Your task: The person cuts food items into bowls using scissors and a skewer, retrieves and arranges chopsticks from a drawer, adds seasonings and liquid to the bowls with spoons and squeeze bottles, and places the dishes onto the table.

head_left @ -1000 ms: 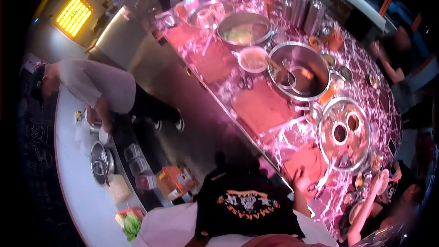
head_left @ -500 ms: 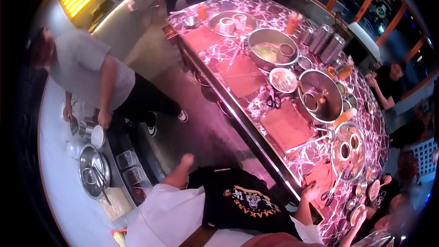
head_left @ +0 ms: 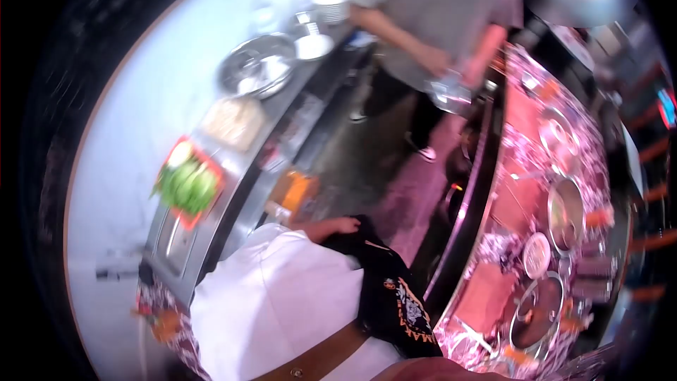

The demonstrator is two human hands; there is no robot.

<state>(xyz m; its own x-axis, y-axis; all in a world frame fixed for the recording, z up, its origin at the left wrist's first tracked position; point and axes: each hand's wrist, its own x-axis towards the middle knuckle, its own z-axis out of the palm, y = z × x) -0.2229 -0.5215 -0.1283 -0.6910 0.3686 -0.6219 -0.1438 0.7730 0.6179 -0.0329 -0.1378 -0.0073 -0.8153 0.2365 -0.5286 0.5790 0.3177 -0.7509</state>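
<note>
My left hand [head_left: 345, 225] is in front of the black apron [head_left: 405, 296] at my waist, just past the white sleeve [head_left: 282, 275]. Motion blur hides how its fingers are set, and I see nothing held in it. My right hand is out of view. To my left on the steel worktop, an orange-red basket [head_left: 220, 182] of green leafy vegetables [head_left: 187, 185] stands beside a pale, wrapped block-like item [head_left: 233, 123]. Beyond that is a large metal bowl [head_left: 233, 63].
A co-worker [head_left: 430, 21] in a grey shirt stands ahead in the aisle, holding a shiny clear-looking container [head_left: 450, 97]. On the right, the pink-lit marble table [head_left: 508, 183] carries pots [head_left: 539, 314] and a white bowl [head_left: 536, 254]. An orange box [head_left: 293, 194] sits below the worktop.
My view has swung left towards the worktop, and the table has shifted right. My right hand has left the view. The co-worker now stands nearer, facing me with a container.
</note>
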